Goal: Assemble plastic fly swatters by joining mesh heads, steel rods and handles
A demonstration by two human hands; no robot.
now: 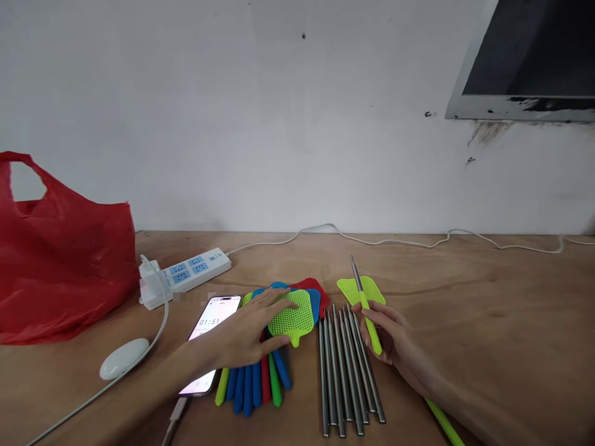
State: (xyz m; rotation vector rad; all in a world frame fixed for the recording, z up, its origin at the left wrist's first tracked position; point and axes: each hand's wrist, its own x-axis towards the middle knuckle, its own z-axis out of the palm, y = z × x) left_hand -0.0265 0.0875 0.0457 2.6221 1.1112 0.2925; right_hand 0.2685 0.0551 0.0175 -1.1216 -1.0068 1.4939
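My left hand (253, 325) reaches over a pile of mesh fly swatter heads, fingers and thumb spread, lying against a yellow-green fly swatter head (292, 314). Blue and red heads (320, 291) show behind it. Below the palm fan out several handles (248, 390) in blue, red, green and yellow-green. My right hand (388, 334) is closed on a yellow-green fly swatter handle (370, 325) with a thin metal rod (356, 272) pointing up from it. Another yellow-green head (372, 288) lies behind that hand. Between the hands rest several metal rods (346, 371) side by side.
A phone (202, 378) showing a timer lies under my left forearm. Further left are a white power strip (186, 272), a white oval device (124, 358) with a cable, and a red plastic bag (69, 266). Another yellow-green handle (444, 421) lies under my right forearm.
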